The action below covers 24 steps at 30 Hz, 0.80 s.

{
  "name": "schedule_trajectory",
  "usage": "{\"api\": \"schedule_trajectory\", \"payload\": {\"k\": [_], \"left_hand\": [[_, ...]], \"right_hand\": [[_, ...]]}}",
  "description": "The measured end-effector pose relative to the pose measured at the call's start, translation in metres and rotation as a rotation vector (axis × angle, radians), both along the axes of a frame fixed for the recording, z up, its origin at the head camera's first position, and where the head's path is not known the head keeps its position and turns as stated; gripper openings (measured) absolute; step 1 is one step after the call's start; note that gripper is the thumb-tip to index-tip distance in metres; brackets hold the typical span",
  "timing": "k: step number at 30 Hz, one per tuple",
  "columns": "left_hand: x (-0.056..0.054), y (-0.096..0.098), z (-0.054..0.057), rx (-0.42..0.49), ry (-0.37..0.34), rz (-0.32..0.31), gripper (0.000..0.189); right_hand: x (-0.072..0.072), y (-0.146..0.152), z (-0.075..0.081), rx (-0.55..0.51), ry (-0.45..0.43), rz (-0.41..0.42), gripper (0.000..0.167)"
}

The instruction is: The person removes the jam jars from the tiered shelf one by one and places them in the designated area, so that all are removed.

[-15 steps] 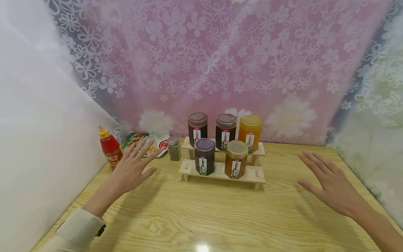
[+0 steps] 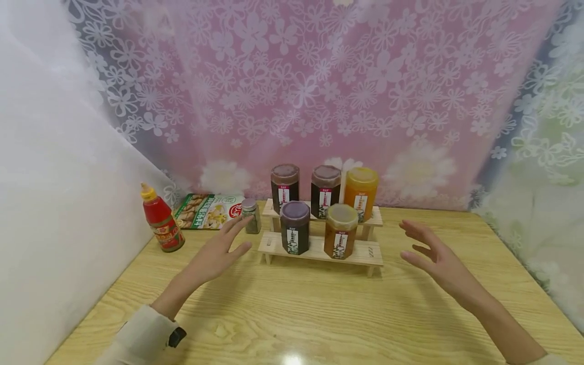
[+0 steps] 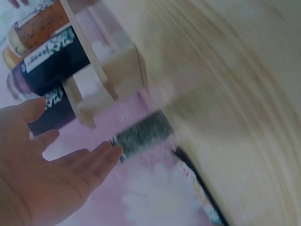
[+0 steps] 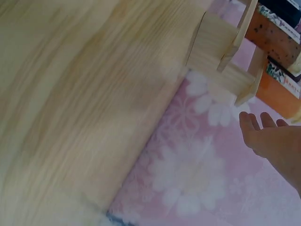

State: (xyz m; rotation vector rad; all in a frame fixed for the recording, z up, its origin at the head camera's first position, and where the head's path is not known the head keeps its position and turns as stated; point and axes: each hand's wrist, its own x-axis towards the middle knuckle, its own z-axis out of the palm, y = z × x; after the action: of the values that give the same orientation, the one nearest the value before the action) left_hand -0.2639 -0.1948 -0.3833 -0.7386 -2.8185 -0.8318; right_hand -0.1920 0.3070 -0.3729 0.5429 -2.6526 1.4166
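Observation:
A two-step wooden rack [image 2: 360,252] holds several eight-sided jars. On its lower step stand a purple-lidded dark jar [image 2: 295,228] and an amber jar [image 2: 340,232]. Two dark jars [image 2: 285,187] and an orange jar [image 2: 362,192] occupy the upper step. My left hand [image 2: 216,257] hovers left of the rack with fingers extended, its fingertips overlapping a small glass jar of dried herbs [image 2: 251,217] in the head view; I cannot tell whether they touch. To the rack's right, my right hand [image 2: 442,263] is held in the air, fingers loosely bent, holding nothing.
A red sauce bottle [image 2: 162,223] with a yellow cap stands at the left edge of the wooden table [image 2: 283,314]. Behind the left hand lies a flat printed food packet [image 2: 207,210]. A pink flowered curtain [image 2: 310,91] hangs along the back.
Both hands have moved inward toward the rack, the left one rightward and the right one leftward. The right fingers are more bent. The jars stand as before.

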Motion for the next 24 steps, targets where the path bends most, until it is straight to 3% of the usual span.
{"api": "schedule_trajectory", "payload": {"k": [6,12,19,24], "left_hand": [[-0.005,0.017,-0.009,0.11,-0.05,-0.013,0.064],[-0.016,0.027,-0.021,0.187,-0.095,0.011,0.059],[-0.028,0.038,-0.031,0.298,-0.246,0.046,0.059],[-0.031,0.043,-0.033,0.291,-0.281,0.06,0.062]], "right_hand": [[-0.01,-0.024,-0.005,-0.158,-0.079,-0.003,0.062],[-0.022,-0.05,-0.005,-0.193,-0.142,-0.069,0.067],[-0.033,-0.074,-0.009,-0.264,-0.18,-0.047,0.065],[-0.038,-0.088,-0.01,-0.288,-0.199,-0.034,0.067]]}}
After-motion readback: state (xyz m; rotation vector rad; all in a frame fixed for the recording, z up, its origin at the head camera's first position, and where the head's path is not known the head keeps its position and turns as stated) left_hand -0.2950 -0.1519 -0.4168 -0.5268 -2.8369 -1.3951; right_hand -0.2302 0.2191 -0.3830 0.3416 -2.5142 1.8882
